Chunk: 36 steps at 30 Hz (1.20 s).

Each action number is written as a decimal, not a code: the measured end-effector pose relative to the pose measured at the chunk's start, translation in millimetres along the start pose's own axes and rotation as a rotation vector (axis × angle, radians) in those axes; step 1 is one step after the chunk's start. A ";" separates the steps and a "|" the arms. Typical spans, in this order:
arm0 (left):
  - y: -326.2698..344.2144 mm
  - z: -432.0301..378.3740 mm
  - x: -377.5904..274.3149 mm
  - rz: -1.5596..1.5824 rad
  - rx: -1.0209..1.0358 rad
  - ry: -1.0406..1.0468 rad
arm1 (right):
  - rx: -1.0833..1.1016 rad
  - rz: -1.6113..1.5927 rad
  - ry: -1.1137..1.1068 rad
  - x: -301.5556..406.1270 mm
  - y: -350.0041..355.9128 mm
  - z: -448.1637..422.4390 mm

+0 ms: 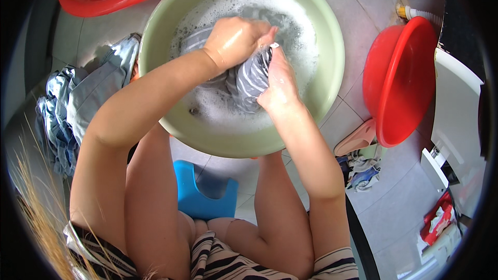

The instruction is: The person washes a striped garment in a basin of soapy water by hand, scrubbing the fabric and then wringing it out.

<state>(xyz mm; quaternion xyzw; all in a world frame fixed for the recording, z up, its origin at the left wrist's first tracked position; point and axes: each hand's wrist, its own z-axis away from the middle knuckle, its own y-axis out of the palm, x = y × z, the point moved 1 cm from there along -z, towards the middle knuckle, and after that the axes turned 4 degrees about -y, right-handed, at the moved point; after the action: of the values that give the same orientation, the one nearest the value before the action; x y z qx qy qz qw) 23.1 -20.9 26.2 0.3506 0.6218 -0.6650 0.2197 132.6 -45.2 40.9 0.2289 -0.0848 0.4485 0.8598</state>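
A pale green plastic basin [337, 66] of sudsy water stands before me. In it lies a wet grey cloth garment with white stripes [251, 81], partly under the foam. My left hand [237, 41] is curled over the upper part of the garment, near the middle of the basin. Close beside it on the right, my right hand [282, 79] grips the bunched cloth, with its thumb at the lower edge. A small white tag shows between the two hands. The fingertips of my left hand are blurred, and the cloth's far end is hidden beneath my left forearm and the suds.
A red tub [113, 2] with clothes is at the upper left, above piled blue clothing [93, 93]. At right, a red basin [408, 81] leans on its side near a pink slipper [356, 138], small garments [363, 173] and a white appliance [455, 112]. Below is a blue plastic stool [206, 202].
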 end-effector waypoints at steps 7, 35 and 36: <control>4.7 21.4 -41.0 0.096 0.060 0.380 | 0.094 0.163 0.044 5.1 -22.7 22.8; 54.8 6.4 93.2 -0.182 0.372 -0.299 | -0.034 1.794 -0.932 2.8 -58.7 -63.6; 52.0 9.8 84.2 0.049 0.309 -0.246 | 0.002 1.551 -0.993 17.1 -59.8 -47.8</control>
<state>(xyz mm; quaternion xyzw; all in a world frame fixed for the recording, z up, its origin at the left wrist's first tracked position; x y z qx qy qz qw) 3.7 -25.1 -71.2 0.3114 0.4718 -0.7848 0.2539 188.1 -39.7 -14.2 0.2751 -0.5733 0.7498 0.1830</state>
